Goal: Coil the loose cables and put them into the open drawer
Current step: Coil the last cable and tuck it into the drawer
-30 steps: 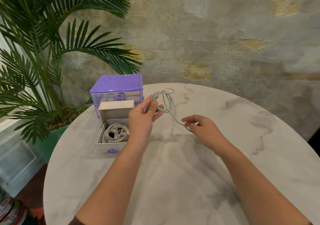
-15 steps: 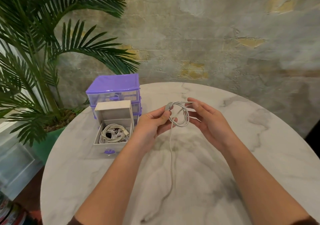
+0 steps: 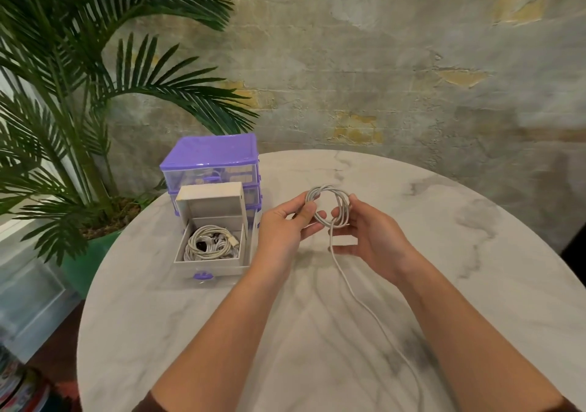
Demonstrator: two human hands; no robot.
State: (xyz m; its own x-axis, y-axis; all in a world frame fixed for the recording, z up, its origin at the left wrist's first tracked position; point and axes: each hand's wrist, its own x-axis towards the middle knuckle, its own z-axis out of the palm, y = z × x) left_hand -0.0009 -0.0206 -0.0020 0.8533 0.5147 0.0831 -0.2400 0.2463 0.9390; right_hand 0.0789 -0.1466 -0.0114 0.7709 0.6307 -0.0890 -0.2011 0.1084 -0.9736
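Note:
A grey-white cable [image 3: 329, 204] is wound into a small coil held above the round marble table [image 3: 475, 253]. My left hand [image 3: 285, 224] pinches the coil's left side between thumb and fingers. My right hand [image 3: 367, 231] holds its right side with curled fingers. The cable's loose tail [image 3: 364, 304] trails from the coil down across the table toward me. To the left, the open white drawer [image 3: 207, 264] with a purple knob holds several coiled pale cables [image 3: 209, 243]. It is pulled out of a purple drawer unit [image 3: 212, 158].
A potted palm [image 3: 79, 101] in a green pot stands beside the table's left edge, fronds reaching over the drawer unit. A rough plaster wall rises behind the table. Low white furniture and colourful items lie on the floor at far left.
Both hands came together on the coil, which gained another loop. My right hand went from holding the tail out on the table to gripping the coil's right side. The tail now trails toward me.

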